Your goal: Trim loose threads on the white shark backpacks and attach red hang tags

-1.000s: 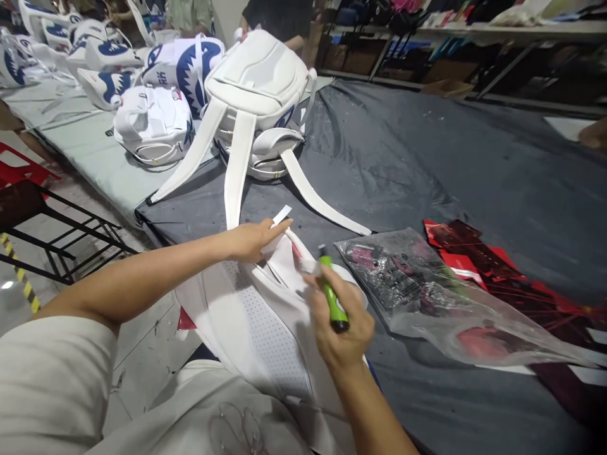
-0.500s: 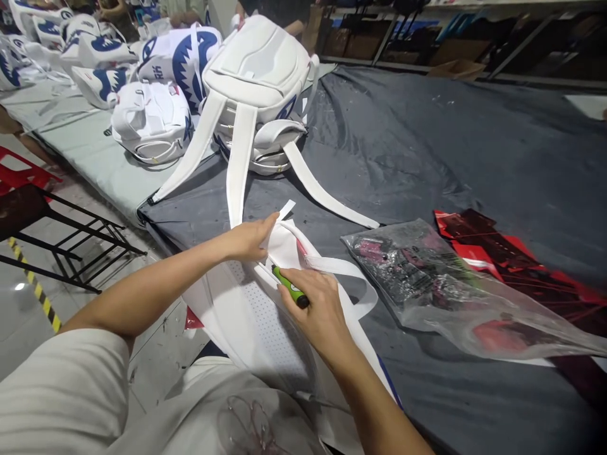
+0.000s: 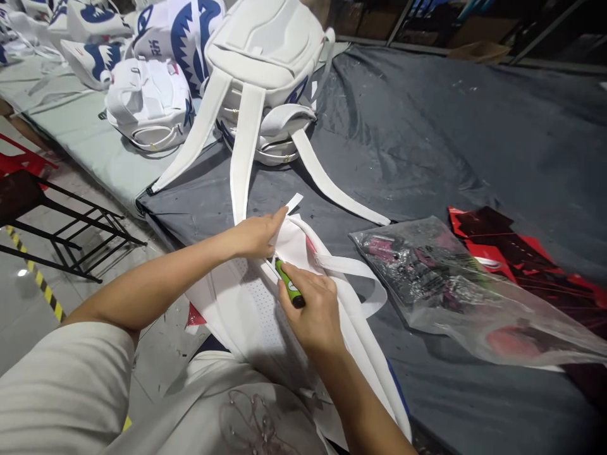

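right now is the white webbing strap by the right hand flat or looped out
Looped out: the white webbing strap bows off the white bag, with dark grey cloth showing through the gap.

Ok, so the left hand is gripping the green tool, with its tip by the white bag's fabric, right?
Not quite: the head view shows the right hand gripping the green tool, not the left. Its tip is by the white bag's fabric, as you say.

Pale short-sleeved shirt (image 3: 180, 411): creased left sleeve (image 3: 71, 379), well back from the left fingers (image 3: 275, 221); looped outline motif (image 3: 249, 417), below the right fingers (image 3: 303, 281).
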`<state>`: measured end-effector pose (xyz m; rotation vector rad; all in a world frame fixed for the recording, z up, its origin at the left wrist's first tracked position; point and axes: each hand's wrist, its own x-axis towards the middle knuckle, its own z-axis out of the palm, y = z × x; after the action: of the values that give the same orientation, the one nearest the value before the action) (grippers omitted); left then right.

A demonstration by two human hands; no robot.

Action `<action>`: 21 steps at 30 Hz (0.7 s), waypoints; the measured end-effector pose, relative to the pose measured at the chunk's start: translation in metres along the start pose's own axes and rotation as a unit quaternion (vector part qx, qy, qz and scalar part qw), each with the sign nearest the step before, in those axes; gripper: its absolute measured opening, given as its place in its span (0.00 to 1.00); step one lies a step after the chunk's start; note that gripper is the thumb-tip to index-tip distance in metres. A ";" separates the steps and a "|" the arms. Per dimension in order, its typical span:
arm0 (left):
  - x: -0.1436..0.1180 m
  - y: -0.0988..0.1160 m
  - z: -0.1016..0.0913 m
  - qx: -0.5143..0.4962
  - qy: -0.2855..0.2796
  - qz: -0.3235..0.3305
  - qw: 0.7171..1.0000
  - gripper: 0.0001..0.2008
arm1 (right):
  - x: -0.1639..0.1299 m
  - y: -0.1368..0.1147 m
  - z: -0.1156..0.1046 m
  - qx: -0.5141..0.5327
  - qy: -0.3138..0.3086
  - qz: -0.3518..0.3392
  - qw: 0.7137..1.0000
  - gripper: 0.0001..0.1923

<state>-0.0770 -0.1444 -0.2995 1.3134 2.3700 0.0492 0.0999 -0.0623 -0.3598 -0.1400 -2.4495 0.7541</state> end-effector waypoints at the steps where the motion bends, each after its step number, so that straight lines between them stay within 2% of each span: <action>1: 0.000 0.001 0.000 0.003 0.000 0.000 1.000 0.46 | -0.001 0.000 0.001 -0.005 0.004 -0.001 1.000 0.13; 11: -0.001 0.003 0.000 0.013 0.000 -0.005 1.000 0.46 | -0.003 -0.006 0.004 -0.003 0.018 0.005 1.000 0.13; 15: 0.000 0.002 0.002 0.011 0.003 -0.004 1.000 0.46 | -0.003 -0.010 0.002 -0.030 0.016 0.035 0.999 0.13; 21: -0.002 0.005 0.000 0.012 0.002 -0.009 1.000 0.45 | -0.005 -0.009 0.002 0.015 0.007 0.049 0.999 0.15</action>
<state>-0.0720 -0.1434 -0.2982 1.3034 2.3925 0.0181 0.1039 -0.0726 -0.3587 -0.2539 -2.4311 0.8275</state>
